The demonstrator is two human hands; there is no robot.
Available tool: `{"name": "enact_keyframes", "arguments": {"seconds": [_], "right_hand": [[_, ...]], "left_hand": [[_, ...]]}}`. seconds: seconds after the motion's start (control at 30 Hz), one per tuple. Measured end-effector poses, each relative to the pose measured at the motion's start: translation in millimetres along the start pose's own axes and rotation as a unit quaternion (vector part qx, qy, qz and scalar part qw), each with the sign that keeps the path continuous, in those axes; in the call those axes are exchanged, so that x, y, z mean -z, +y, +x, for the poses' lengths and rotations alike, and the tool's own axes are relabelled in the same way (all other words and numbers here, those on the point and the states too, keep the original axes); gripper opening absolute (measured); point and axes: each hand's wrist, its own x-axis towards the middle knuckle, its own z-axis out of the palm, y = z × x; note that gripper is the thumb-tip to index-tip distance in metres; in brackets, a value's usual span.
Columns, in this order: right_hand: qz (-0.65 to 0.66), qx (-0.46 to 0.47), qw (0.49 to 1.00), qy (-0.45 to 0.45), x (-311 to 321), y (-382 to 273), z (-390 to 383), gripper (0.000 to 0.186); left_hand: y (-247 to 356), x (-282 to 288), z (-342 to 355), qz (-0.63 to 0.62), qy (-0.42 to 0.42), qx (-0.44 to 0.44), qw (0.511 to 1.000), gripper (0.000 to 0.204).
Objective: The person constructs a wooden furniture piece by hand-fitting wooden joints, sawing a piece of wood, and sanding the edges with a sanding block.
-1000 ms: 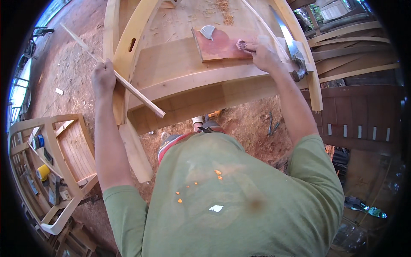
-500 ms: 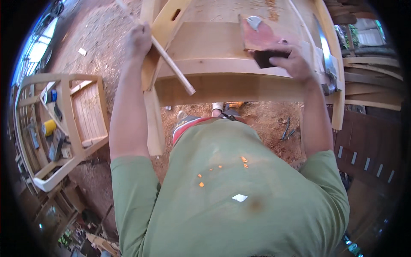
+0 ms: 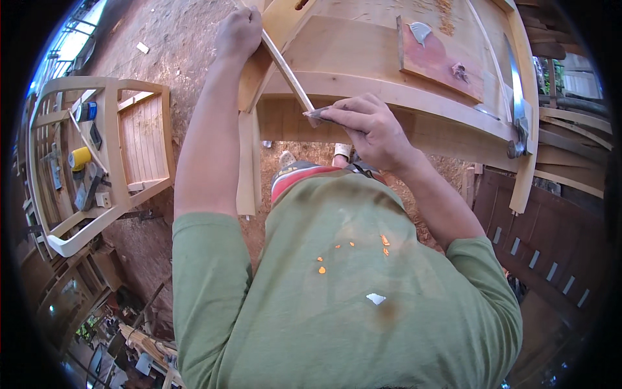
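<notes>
My left hand (image 3: 238, 34) is closed around a thin pale wooden strip (image 3: 288, 70), which slants down and to the right. My right hand (image 3: 376, 126) pinches a thin, dark, flat piece (image 3: 317, 117) against the strip's lower end; my fingers cover most of it. Just beyond my right hand, on the pale wooden bench, lies a reddish-smeared board (image 3: 475, 96). It carries a white fan-shaped piece (image 3: 420, 32) and a small dark lump (image 3: 460, 71).
A long metal blade (image 3: 515, 84) lies along the bench's right side. Wood shavings (image 3: 446, 18) are scattered at the back. To my left stands a wooden frame (image 3: 111, 149) with a yellow roll (image 3: 80, 157) and tools on it. Planks are stacked far right.
My right hand has moved left and nearer, from beside the smeared board to the strip's lower end, carrying the dark flat piece. My left hand still grips the strip.
</notes>
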Motion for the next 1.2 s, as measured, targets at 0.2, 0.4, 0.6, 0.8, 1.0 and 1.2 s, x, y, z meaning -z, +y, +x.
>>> {"name": "enact_keyframes", "arguments": {"seconds": [0.2, 0.4, 0.6, 0.8, 1.0, 1.2], "right_hand": [[-0.111, 0.055, 0.992, 0.02, -9.9, 7.5, -13.3, 0.041], [-0.196, 0.052, 0.979, 0.006, 4.0, 2.0, -15.1, 0.044], [-0.142, 0.021, 0.99, 0.014, 23.4, -11.1, 6.3, 0.043], [-0.164, 0.001, 0.985, -0.061, 25.7, -32.4, 20.4, 0.041], [-0.182, -0.003, 0.977, -0.109, 23.0, -38.3, 12.3, 0.032], [-0.23, 0.028, 0.969, -0.091, 25.9, -46.9, 0.2, 0.032]], "left_hand": [[0.9, -0.2, 0.4, -0.021, -0.005, -0.005, 1.0, 0.048], [6.4, 5.3, -2.6, -0.015, -0.004, 0.013, 1.0, 0.046], [6.4, 5.0, -3.1, -0.038, 0.006, 0.002, 0.999, 0.043], [2.9, 0.7, -1.4, -0.041, -0.001, 0.017, 0.999, 0.044], [-5.1, -9.1, 4.7, -0.021, 0.02, -0.021, 0.999, 0.046], [-0.3, -2.2, 1.9, -0.019, -0.002, -0.002, 1.0, 0.045]]}}
